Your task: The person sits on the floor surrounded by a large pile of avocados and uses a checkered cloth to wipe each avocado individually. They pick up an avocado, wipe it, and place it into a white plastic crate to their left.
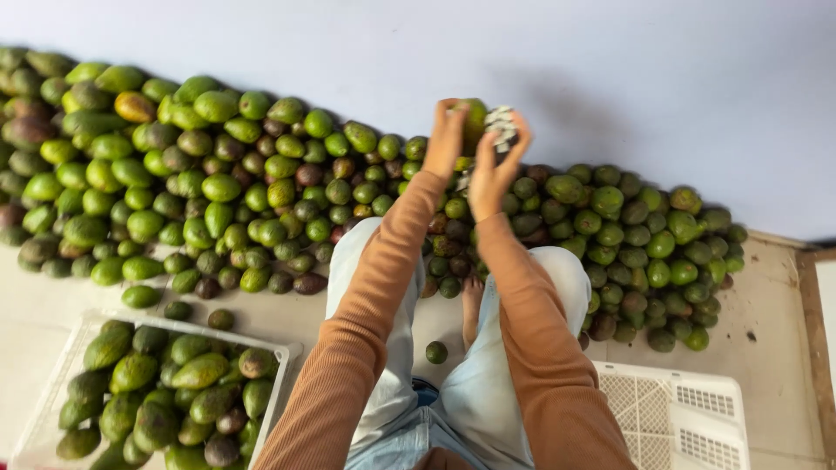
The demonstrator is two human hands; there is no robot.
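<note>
My left hand (447, 137) holds a green avocado (475, 117) up in front of me. My right hand (493, 170) grips a strip of small white stickers (501, 122) and touches the same avocado from the right. Both arms wear orange-brown sleeves. Below the hands a long pile of green and dark avocados (218, 191) lies along the white wall, spreading from far left to right. A bare foot (472, 296) shows between my knees. One loose avocado (436, 352) lies on the floor between my legs.
A white plastic crate (283, 355) at lower left holds several avocados. A second white crate (679, 409) at lower right shows only its lattice. A wooden door frame (814, 331) runs down the right edge. The floor is pale tile.
</note>
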